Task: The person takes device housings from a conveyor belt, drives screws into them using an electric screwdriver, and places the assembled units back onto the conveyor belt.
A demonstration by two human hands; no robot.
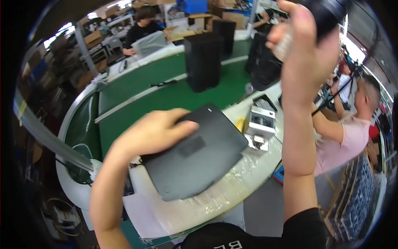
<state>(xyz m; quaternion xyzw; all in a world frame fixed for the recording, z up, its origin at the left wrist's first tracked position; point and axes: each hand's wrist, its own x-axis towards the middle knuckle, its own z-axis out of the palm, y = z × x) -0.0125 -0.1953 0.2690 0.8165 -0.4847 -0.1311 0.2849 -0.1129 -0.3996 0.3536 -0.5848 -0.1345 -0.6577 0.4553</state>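
On the left edge of a smooth, dark grey, flat panel [207,153], the left hand [159,128] lies with thumb and fingers spread. Up high, the right hand [309,54] curls around a round black tool [331,14]. The panel has a darker patch in its middle and rests on the curved white desk [159,216].

1 head-worn fisheye view looks down and forward over the nearby workbench [153,216].

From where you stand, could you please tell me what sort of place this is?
Probably a factory or workshop floor: a green, conveyor-like surface bears a tall black cabinet, a co-worker in black works across from it, and cardboard boxes stand in the background.
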